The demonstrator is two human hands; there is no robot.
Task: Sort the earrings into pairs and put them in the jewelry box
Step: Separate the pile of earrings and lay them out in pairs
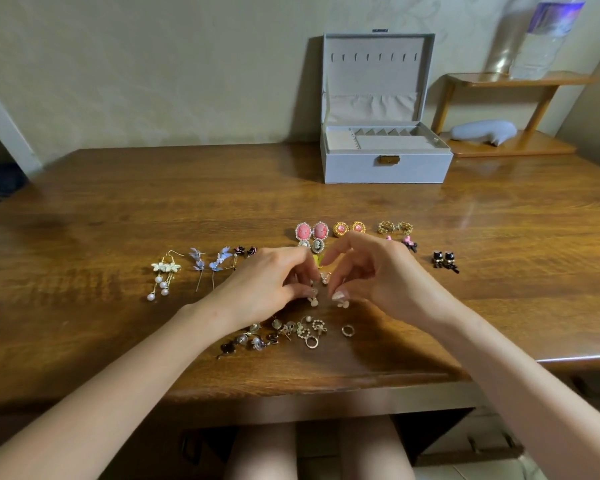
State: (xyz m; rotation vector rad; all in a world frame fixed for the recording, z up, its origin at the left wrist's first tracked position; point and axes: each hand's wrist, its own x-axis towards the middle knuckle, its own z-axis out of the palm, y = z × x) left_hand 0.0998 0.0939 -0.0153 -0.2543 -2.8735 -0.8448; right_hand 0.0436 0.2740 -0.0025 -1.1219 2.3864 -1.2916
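Head-worn view looking down at a brown wooden surface (118,202). Two bare hands met near the middle of it, fingers curled and fingertips almost touching. The left hand (274,282) pinched a small white earring (313,301) at its fingertips, and the right hand (371,275) pinched a second white earring (342,304) just beside it, both low against the wood.

Beyond the hands, earrings lay in a row of pairs. From the left these were pearl flower drops (163,275), blue flower drops (210,261) and a small dark pair (245,251). Further right lay pink oval cameos (311,230), round gold and pink studs (349,228) and gold clusters (395,227). Pink bows (406,242) followed just nearer than those, partly hidden by the right hand. Black cat earrings (445,260) lay furthest right.

Nearer than the hands sat an unsorted heap (291,332) of mixed small earrings, too tangled to tell apart, with a small hoop (347,330) a little to its right.

The grey jewelry box (385,164) stood open at the far side, right of centre and well apart from the earrings. Its lid was upright against the wall. Its visible compartments appeared to hold no earrings.

A wooden shelf (513,143) at the far right carried a plastic bottle (548,39) on its upper tier.
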